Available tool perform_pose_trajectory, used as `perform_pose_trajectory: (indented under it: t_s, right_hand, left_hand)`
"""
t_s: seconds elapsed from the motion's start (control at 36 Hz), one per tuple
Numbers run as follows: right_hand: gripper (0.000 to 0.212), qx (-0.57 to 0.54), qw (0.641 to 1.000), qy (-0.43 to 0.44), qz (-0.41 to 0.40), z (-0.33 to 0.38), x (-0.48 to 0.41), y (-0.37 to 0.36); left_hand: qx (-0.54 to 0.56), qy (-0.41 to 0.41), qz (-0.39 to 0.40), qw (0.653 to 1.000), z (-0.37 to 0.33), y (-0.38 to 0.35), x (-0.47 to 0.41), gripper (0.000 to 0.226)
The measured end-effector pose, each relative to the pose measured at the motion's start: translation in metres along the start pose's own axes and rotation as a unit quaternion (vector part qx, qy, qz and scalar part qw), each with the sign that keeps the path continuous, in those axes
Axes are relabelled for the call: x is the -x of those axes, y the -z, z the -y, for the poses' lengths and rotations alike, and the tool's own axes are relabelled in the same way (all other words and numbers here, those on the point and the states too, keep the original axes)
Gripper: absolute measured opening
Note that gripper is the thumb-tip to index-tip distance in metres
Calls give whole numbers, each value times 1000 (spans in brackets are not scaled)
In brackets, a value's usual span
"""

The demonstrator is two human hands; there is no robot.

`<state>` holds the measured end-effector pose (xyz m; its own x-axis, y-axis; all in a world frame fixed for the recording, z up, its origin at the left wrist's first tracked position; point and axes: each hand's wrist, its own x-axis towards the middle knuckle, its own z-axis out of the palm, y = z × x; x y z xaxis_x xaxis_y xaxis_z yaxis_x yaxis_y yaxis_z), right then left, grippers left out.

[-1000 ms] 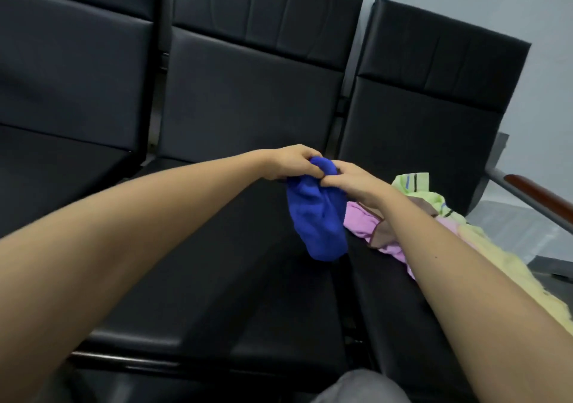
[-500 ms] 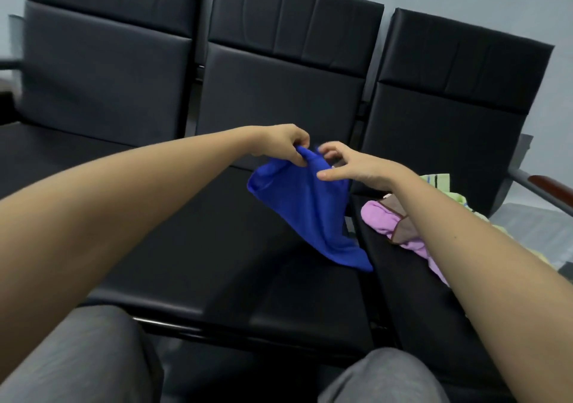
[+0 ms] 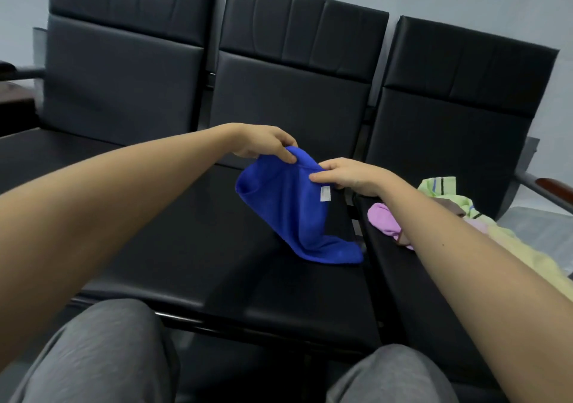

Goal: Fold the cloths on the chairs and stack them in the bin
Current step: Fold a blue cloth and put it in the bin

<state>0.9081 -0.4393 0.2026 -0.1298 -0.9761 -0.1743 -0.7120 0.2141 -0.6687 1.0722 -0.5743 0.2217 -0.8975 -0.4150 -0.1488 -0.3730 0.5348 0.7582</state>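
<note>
A blue cloth [image 3: 291, 210] with a small white tag hangs over the middle chair seat [image 3: 217, 247], its lower end resting on the seat. My left hand [image 3: 263, 142] pinches its top edge. Just to the right, my right hand [image 3: 347, 174] pinches the same edge near the tag. On the right chair lie a pink cloth [image 3: 383, 218], a brown cloth [image 3: 446, 207] and a pale yellow-green striped cloth [image 3: 440, 187], partly hidden behind my right forearm. No bin is in view.
Three black chairs stand in a row against a pale wall. The left chair seat [image 3: 46, 151] holds nothing. A wooden armrest [image 3: 555, 185] sticks out at the far right. My knees in grey trousers [image 3: 102, 356] fill the bottom of the view.
The bunched blue cloth has opened out and its lower end has dropped onto the middle seat. My hands moved apart along its top edge, and the view pulled back.
</note>
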Motion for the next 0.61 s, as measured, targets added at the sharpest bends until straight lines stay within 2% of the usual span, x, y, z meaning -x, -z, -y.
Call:
perform_pose_trajectory:
  t_s: [0.11,0.19,0.31,0.39,0.53,0.61]
  right_hand:
    - [15,-42,997,-2,59,2,4,-5]
    - [31,-48,994,-25,95,3,1,-11]
    - [29,-26,999,-33,20,3,-13,-21]
    - [27,-20,999,-41,-2,-4,-20,-22]
    - [22,130,989,-66,-32,-19,-24,-26]
    - [18,194,977,-87,-5,-34,-23,-28]
  left_hand:
    - [16,-13,-21,1000,-2,3,4,6]
    - [20,-29,-14,999,-1,3,5,11]
    - [48,-36,-14,998,0,2,4,19]
    - [29,-36,-71,996,1,4,2,25]
    - [27,-23,-139,990,12,14,4,28]
    - [-79,19,-182,980,18,19,6,24]
